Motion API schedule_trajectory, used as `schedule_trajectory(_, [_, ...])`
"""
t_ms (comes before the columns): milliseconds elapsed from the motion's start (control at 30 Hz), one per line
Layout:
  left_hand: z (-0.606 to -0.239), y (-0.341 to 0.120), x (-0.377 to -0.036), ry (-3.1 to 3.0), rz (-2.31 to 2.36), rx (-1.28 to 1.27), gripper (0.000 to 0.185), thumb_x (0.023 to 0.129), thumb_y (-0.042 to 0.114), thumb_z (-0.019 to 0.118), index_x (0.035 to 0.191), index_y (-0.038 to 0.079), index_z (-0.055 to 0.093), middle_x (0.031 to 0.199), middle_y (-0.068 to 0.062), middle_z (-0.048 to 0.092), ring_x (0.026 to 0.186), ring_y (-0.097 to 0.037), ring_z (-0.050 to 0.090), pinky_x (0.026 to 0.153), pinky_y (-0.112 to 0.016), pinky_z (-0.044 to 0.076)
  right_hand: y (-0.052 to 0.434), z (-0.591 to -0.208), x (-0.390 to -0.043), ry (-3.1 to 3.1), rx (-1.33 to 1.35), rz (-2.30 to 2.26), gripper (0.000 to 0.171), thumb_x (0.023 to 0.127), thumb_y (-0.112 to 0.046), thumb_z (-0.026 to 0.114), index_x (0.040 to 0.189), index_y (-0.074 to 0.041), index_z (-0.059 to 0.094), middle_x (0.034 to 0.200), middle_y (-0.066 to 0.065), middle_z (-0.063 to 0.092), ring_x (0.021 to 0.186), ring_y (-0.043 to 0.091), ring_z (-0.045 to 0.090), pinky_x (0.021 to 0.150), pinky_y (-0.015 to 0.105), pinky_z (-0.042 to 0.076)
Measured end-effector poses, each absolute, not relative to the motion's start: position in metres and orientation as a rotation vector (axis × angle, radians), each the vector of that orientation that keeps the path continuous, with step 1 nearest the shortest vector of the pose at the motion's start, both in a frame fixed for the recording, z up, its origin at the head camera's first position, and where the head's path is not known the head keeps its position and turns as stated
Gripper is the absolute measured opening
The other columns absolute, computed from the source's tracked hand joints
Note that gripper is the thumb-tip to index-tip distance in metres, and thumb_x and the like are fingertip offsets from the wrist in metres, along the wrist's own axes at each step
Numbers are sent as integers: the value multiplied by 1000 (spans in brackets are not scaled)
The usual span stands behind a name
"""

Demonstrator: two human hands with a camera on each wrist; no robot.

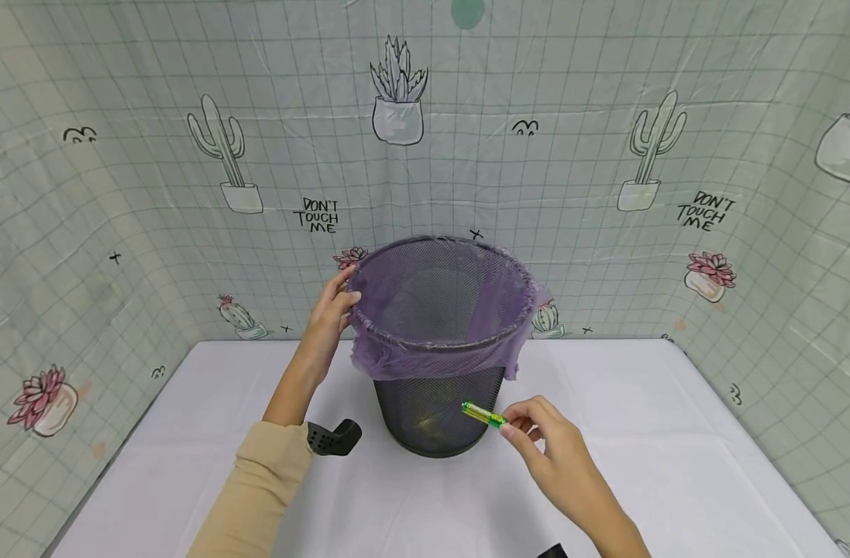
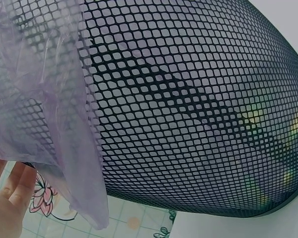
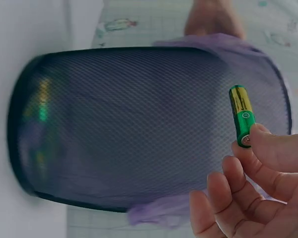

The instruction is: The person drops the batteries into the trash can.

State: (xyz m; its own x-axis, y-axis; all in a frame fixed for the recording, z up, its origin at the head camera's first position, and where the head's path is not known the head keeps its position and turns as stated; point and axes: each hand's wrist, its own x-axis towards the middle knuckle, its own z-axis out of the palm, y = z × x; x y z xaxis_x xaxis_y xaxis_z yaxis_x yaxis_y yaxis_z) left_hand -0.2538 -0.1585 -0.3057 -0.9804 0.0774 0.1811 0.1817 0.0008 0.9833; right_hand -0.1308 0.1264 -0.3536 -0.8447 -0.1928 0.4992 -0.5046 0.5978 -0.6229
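Battery (image 1: 484, 415), green and yellow, sits pinched at one end between the thumb and fingertips of your right hand (image 1: 557, 457), held in the air just in front of the black mesh wastebasket (image 1: 435, 411) and below its rim. Its free end points toward the basket wall, and it hangs clear of the white table (image 1: 676, 465). From the right wrist view, the battery (image 3: 242, 115) stands out against the dark mesh (image 3: 139, 124), with your fingers (image 3: 268, 148) closed on its lower end.

Your left hand (image 1: 330, 314) rests against the basket's upper left edge, fingers laid on the purple bag liner (image 1: 431, 353) that folds down over the rim. Whether those fingers pinch the plastic or only touch it cannot be told. The left wrist view shows the liner (image 2: 49, 124) draped loose over the mesh (image 2: 188, 109), with part of that hand (image 2: 7, 198) just beneath it.

The wastebasket stands upright near the middle of the table. Through its mesh, yellow-green shapes show at the bottom, too blurred to make out. Behind the basket hangs a grid-patterned curtain (image 1: 153, 217) printed with cacti.
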Motion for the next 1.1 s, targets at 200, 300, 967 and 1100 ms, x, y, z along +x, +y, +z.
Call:
schedule_trajectory(200, [-305,-158,-254,-2172,-2143,-291,57,92,23,41,147,18,26,148,-10,26,132,-27,30,111,-47,22,130,-324,-135,-2374,614,1026,12,86,-4,61,95,-10,60,87,-13,54,78,1,50,73,21,47])
schedule_trajectory(300, [-305,-158,-253,-2169,-2139,-297,57,92,22,41,147,17,26,146,-11,29,132,-27,31,110,-47,22,132,-311,-139,-2365,616,1009,11,87,-4,61,96,-9,60,88,-10,56,79,1,50,74,18,45])
schedule_trajectory(967, [-307,-158,-253,-2148,-2160,-297,57,91,21,41,147,17,27,144,-12,32,131,-27,33,109,-45,24,127,-275,-174,-2441,607,968,11,91,-8,56,99,-1,60,87,3,57,81,13,52,74,28,46])
schedule_trajectory(1100, [-306,-158,-253,-2145,-2162,-287,57,91,22,41,147,18,27,145,-11,30,130,-27,33,109,-45,24,124,-274,-178,-2459,594,978,11,90,-7,57,99,0,60,86,4,56,80,13,51,72,26,45])
